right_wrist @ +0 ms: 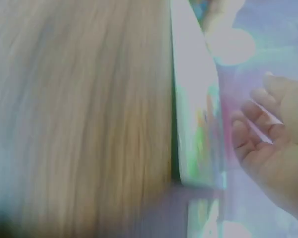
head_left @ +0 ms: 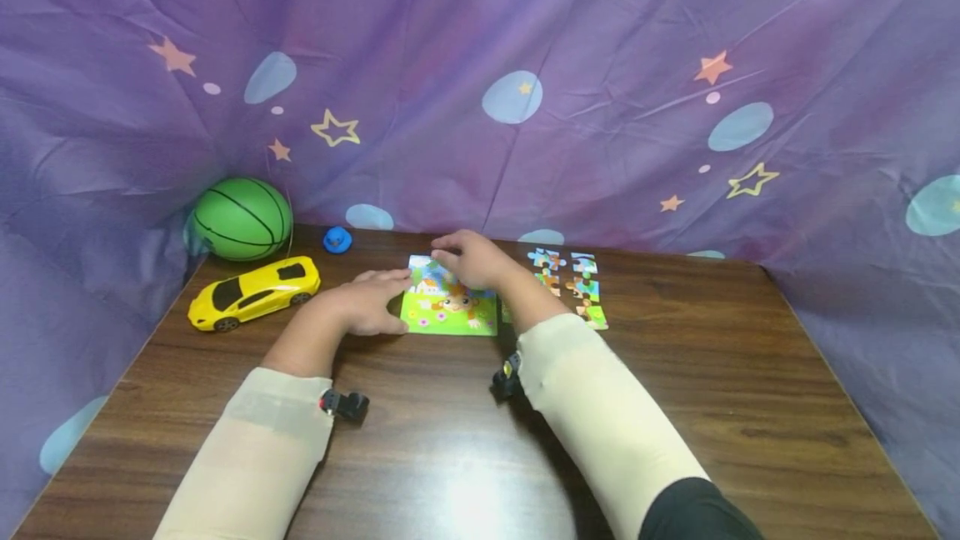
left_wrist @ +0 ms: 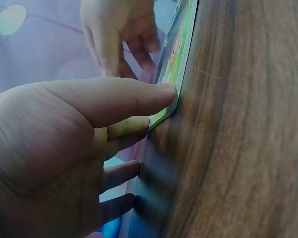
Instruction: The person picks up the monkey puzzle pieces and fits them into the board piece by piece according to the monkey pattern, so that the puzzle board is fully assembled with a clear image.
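Observation:
A jigsaw puzzle board (head_left: 450,322) with a bright cartoon picture lies flat on the wooden table. Along its left edge is my left hand (head_left: 367,304), thumb and fingers extended. In the left wrist view, the thumb (left_wrist: 139,98) touches the near left corner of the board (left_wrist: 175,69). Above the board's far part hovers my right hand (head_left: 476,261), with no piece visible in it. Its fingers are loosely bent and stand apart from the board (right_wrist: 198,124) in the blurred right wrist view. The right hand hides part of the board's upper right area.
Several loose puzzle pieces (head_left: 588,288) lie right of the board, some behind the right forearm. At the left are a yellow toy car (head_left: 255,294), a green ball (head_left: 243,219) and a small blue toy (head_left: 337,240). A purple patterned cloth (head_left: 420,40) hangs behind the table (head_left: 675,407).

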Demonstrator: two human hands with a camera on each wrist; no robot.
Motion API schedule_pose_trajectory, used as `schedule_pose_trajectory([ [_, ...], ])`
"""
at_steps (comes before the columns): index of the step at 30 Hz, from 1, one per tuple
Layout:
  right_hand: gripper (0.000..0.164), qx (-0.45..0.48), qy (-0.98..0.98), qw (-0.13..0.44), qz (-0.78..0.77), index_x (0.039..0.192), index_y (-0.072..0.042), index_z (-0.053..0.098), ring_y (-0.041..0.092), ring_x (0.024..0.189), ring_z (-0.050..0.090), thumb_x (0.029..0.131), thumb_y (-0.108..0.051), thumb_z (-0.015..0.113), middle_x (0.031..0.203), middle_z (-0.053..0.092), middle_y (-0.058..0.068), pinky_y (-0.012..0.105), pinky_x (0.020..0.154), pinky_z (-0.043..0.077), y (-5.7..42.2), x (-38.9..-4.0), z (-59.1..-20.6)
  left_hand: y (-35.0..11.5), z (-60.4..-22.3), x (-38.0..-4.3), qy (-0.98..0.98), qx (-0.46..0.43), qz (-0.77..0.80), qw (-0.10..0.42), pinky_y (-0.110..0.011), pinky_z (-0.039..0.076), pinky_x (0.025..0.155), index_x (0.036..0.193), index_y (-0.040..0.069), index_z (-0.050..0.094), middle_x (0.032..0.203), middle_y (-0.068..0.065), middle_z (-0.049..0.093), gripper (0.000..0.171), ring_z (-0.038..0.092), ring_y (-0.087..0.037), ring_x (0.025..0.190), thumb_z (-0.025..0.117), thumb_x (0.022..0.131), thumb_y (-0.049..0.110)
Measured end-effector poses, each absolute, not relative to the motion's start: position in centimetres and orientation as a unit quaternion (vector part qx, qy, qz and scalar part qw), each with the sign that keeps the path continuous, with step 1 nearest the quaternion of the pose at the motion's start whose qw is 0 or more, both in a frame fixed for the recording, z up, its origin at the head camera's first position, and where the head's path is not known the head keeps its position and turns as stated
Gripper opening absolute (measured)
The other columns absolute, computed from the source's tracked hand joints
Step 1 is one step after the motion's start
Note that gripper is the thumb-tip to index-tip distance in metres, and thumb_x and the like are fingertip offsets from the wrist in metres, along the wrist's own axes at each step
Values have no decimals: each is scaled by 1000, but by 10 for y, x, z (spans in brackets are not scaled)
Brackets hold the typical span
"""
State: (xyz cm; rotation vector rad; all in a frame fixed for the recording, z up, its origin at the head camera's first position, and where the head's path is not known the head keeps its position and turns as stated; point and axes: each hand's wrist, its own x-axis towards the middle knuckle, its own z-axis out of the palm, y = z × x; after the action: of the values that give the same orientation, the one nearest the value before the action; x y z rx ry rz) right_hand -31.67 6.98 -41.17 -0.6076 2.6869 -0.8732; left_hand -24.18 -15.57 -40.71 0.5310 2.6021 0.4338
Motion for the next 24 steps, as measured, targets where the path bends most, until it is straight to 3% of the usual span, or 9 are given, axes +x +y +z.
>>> schedule_pose_trajectory([
  [5,47,-189,917,89,-341,148,-12,64,34,139,61,110,-38,60,153,63,12,53,124,45,100,-316,-405,-157,-406,-242,944,183,160,224,-67,17,134,169,12,33,181,-6,20,84,14,-44,167,70,98,38],
  [11,48,-140,921,90,-351,150,-18,62,33,139,60,108,-42,62,153,63,10,54,115,53,145,-315,-401,-158,-408,-241,946,174,160,221,-69,17,133,170,14,32,182,-4,19,85,13,-43,167,70,98,38],
  [21,45,-101,941,48,-321,146,-13,65,33,122,70,106,-33,67,142,70,14,49,97,61,207,-321,-406,-156,-411,-242,945,172,164,224,-66,17,134,170,16,32,182,-2,19,85,12,-41,168,71,98,39],
  [24,44,-95,946,43,-307,145,-11,66,36,122,70,105,-29,68,140,71,17,52,102,58,220,-327,-411,-155,-411,-242,945,170,165,225,-66,17,134,170,17,32,182,-1,19,85,12,-40,168,71,98,39],
])
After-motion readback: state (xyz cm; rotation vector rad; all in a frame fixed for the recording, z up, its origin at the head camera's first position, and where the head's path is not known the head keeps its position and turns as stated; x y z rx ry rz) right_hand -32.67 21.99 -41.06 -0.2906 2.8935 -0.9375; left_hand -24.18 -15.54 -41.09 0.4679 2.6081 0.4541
